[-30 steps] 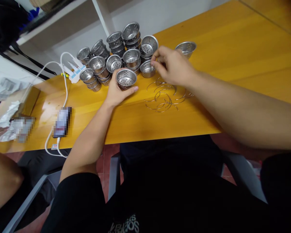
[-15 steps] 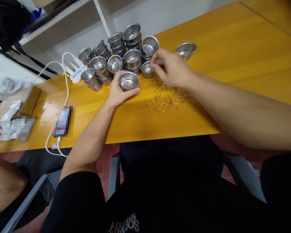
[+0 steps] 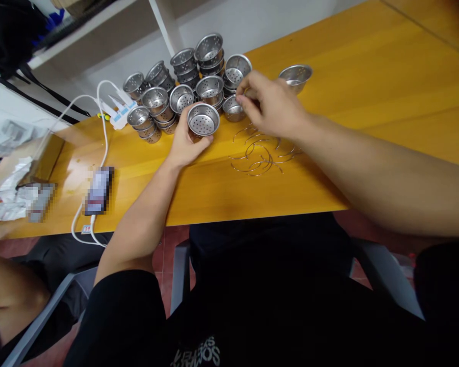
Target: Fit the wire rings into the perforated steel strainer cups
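My left hand (image 3: 185, 144) is wrapped round a small perforated steel strainer cup (image 3: 203, 120), tilted so its holed bottom faces me. My right hand (image 3: 271, 106) hovers just right of it with fingertips pinched on a thin curved wire handle (image 3: 245, 94), close to a low steel cup (image 3: 233, 108). Below the right hand lies a loose pile of curved wire handles (image 3: 262, 155) on the yellow wooden table (image 3: 367, 102). Behind both hands stand stacks of the same strainer cups (image 3: 183, 81).
A single steel cup (image 3: 295, 76) stands apart at the right. A white power strip (image 3: 117, 114) with a cable and a phone (image 3: 97, 190) lie at the left. Another person's arm (image 3: 7, 295) shows at the lower left, beside crumpled paper (image 3: 7, 196).
My left hand has tipped the strainer cup up towards me and lifted it slightly. My right hand stays pinched near the low cup, shifted a little.
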The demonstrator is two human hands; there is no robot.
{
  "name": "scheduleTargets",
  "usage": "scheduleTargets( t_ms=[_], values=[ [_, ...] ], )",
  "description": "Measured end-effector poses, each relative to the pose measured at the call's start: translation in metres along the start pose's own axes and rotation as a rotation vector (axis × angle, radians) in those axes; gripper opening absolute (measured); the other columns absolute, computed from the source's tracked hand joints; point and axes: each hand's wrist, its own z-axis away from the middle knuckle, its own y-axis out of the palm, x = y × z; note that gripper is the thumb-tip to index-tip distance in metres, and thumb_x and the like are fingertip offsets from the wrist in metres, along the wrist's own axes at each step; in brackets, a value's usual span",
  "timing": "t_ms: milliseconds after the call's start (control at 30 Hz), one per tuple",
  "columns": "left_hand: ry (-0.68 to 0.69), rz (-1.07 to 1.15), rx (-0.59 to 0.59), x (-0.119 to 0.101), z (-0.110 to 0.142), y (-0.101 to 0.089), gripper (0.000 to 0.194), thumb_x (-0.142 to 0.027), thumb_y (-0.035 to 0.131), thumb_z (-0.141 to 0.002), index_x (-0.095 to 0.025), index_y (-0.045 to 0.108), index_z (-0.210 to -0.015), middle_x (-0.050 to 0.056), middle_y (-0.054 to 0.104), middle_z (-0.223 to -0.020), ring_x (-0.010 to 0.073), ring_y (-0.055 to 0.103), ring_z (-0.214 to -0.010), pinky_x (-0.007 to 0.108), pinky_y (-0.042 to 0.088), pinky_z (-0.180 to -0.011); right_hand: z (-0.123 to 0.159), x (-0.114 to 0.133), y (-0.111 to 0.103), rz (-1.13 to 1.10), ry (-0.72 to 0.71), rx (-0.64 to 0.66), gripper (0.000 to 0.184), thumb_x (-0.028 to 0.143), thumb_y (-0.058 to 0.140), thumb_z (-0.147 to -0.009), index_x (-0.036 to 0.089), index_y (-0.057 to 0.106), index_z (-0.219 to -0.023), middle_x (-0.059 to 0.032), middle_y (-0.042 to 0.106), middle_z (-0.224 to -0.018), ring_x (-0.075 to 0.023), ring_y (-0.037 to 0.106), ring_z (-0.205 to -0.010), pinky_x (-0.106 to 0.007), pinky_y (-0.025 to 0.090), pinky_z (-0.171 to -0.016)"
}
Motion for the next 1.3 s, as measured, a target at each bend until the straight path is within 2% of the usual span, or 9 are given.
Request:
scheduleTargets(
  t_ms=[167, 400, 500, 633, 833, 967, 1133, 1300],
  values=[
    [-0.053, -0.043, -0.029, -0.014, 0.0, -0.002, 0.115, -0.109, 0.102, -0.08, -0.034, 0.071, -0.162, 0.013, 0.081, -0.16, 0.0398, 0.084, -0.153, 0.066, 0.066, -0.144, 0.002, 0.008, 0.004, -0.047, -0.008, 0.009, 0.03, 0.069, 0.072, -0.123, 0.039, 0.07, -0.123, -0.0059, 0.076, -0.088, -0.0386, 0.066, -0.087, -0.056, 0.049, -0.093],
    [-0.048, -0.048, -0.005, -0.003, 0.0, -0.003, 0.118, -0.106, 0.106, -0.078, -0.035, 0.065, -0.163, 0.011, 0.08, -0.154, 0.039, 0.085, -0.147, 0.066, 0.067, -0.141, 0.004, 0.009, 0.005, -0.058, -0.014, 0.007, 0.036, 0.078, 0.074, -0.123, 0.042, 0.076, -0.124, -0.0067, 0.08, -0.089, -0.0437, 0.077, -0.092, -0.058, 0.057, -0.084],
    [-0.01, -0.035, 0.002, 0.005, 0.001, 0.0, 0.12, -0.107, 0.101, -0.084, -0.038, 0.059, -0.173, 0.013, 0.076, -0.165, 0.0402, 0.082, -0.156, 0.065, 0.067, -0.143, 0.005, 0.011, 0.003, -0.053, -0.006, 0.026, 0.037, 0.079, 0.075, -0.122, 0.043, 0.079, -0.126, -0.0074, 0.084, -0.094, -0.0442, 0.079, -0.094, -0.057, 0.059, -0.082],
    [-0.005, -0.009, 0.029, 0.008, 0.002, 0.005, 0.117, -0.113, 0.083, -0.095, -0.042, 0.052, -0.183, 0.014, 0.072, -0.175, 0.0405, 0.078, -0.167, 0.064, 0.065, -0.146, 0.004, 0.014, 0.005, -0.038, -0.003, 0.045, 0.038, 0.079, 0.077, -0.122, 0.042, 0.079, -0.126, -0.007, 0.083, -0.094, -0.0431, 0.079, -0.095, -0.055, 0.06, -0.082],
    [-0.028, -0.007, 0.037, 0.002, 0.004, 0.005, 0.118, -0.105, 0.1, -0.087, -0.038, 0.061, -0.176, 0.015, 0.074, -0.172, 0.0418, 0.079, -0.163, 0.067, 0.064, -0.149, 0.003, 0.014, 0.01, -0.076, -0.026, 0.048, 0.038, 0.078, 0.079, -0.122, 0.04, 0.078, -0.12, -0.006, 0.081, -0.091, -0.0401, 0.076, -0.088, -0.054, 0.058, -0.081],
    [-0.035, -0.007, 0.045, -0.001, 0.004, 0.009, 0.114, -0.107, 0.098, -0.087, -0.037, 0.063, -0.17, 0.012, 0.077, -0.162, 0.0386, 0.082, -0.154, 0.064, 0.067, -0.143, 0.005, 0.015, 0.014, -0.102, -0.02, 0.059, 0.042, 0.083, 0.076, -0.122, 0.041, 0.079, -0.12, -0.0049, 0.08, -0.09, -0.0388, 0.075, -0.088, -0.054, 0.059, -0.082],
    [-0.026, 0.002, 0.053, -0.003, 0.003, 0.011, 0.11, -0.107, 0.096, -0.091, -0.039, 0.059, -0.17, 0.011, 0.076, -0.162, 0.0365, 0.083, -0.152, 0.061, 0.069, -0.139, 0.007, 0.015, 0.019, -0.116, -0.022, 0.081, 0.041, 0.082, 0.075, -0.122, 0.041, 0.079, -0.12, -0.0042, 0.079, -0.089, -0.0378, 0.073, -0.085, -0.055, 0.06, -0.085],
    [-0.039, 0.006, 0.082, -0.014, 0.002, 0.008, 0.123, -0.106, 0.106, -0.078, -0.037, 0.062, -0.17, 0.012, 0.079, -0.163, 0.0393, 0.084, -0.151, 0.064, 0.07, -0.137, 0.007, 0.012, 0.02, -0.139, -0.005, 0.064, 0.047, 0.089, 0.073, -0.121, 0.042, 0.081, -0.121, -0.0037, 0.08, -0.089, -0.0375, 0.073, -0.085, -0.055, 0.06, -0.084]
  ],
)
